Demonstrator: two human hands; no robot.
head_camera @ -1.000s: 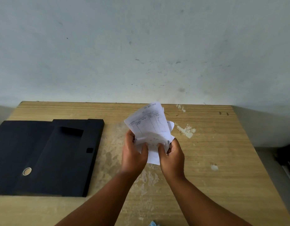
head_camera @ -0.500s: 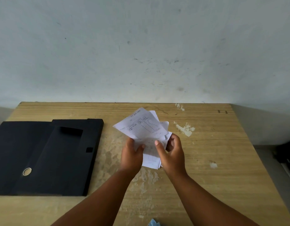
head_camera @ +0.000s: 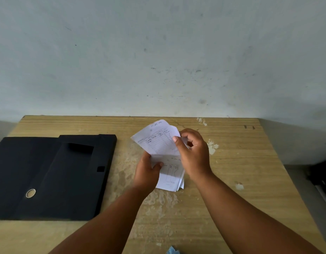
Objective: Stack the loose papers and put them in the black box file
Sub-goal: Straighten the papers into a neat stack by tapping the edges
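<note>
Right hand (head_camera: pixel 194 154) now higher on papers (head_camera: pixel 158 143)

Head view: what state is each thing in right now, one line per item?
Papers: held above the table, fanned out, edges not yet squared.
Box file: lying open and flat on the table, no papers inside.
Left hand: gripping the papers' lower left.
Right hand: pinching the papers' right edge.

box file (head_camera: pixel 48 176) lay open on table (head_camera: pixel 241 162), left | papers (head_camera: pixel 164 153) above table centre, right of file | wall (head_camera: pixel 158 52) behind table
</note>
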